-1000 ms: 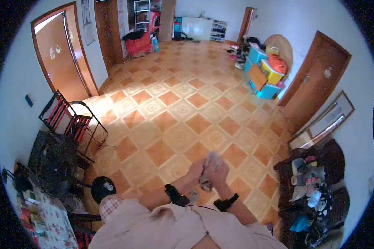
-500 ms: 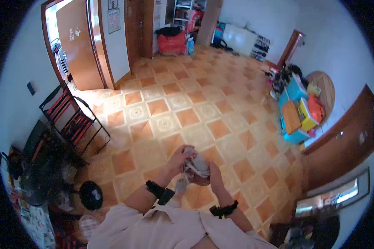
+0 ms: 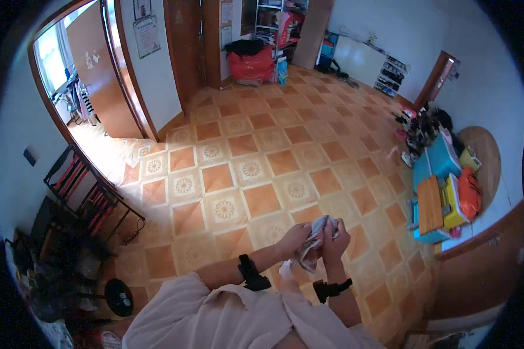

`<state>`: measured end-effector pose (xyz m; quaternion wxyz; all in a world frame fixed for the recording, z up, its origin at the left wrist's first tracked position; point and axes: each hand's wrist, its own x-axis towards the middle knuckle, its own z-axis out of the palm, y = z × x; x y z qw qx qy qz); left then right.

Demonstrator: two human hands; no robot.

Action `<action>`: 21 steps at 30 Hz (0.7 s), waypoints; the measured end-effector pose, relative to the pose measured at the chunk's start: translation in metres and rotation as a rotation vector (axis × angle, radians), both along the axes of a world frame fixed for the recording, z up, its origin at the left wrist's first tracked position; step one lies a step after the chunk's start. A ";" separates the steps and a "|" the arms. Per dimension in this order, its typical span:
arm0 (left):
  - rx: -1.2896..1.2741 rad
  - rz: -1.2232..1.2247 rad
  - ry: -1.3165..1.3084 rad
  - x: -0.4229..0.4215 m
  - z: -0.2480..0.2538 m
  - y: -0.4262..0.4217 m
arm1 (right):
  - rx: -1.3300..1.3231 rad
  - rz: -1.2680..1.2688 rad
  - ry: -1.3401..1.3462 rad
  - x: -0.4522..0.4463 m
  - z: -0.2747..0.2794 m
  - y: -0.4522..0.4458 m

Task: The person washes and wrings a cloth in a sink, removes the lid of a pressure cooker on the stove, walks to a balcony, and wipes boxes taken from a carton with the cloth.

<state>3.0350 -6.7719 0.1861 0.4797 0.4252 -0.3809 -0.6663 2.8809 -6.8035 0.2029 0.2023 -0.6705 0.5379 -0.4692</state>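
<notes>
Both hands sit closer together than half a second ago, and the cloth [image 3: 310, 253], a rounder bundle then, is now narrower and drooping. It hangs between them above the floor [image 3: 262, 200]. Left hand [image 3: 295, 239] seems to pinch its side; right hand [image 3: 336, 239] curls around the upper end, though exact finger contact is too small to tell. Gathering it up looks done; it is neither flat nor set down, and what remains cannot be judged. Soft, crumpled, pale grey with darker patches, it tapers below, against glossy patterned square tiles.
</notes>
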 end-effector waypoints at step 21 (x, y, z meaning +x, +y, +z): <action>0.125 0.060 -0.272 0.105 -0.049 -0.748 | 0.239 0.235 -0.301 0.009 -0.024 -0.800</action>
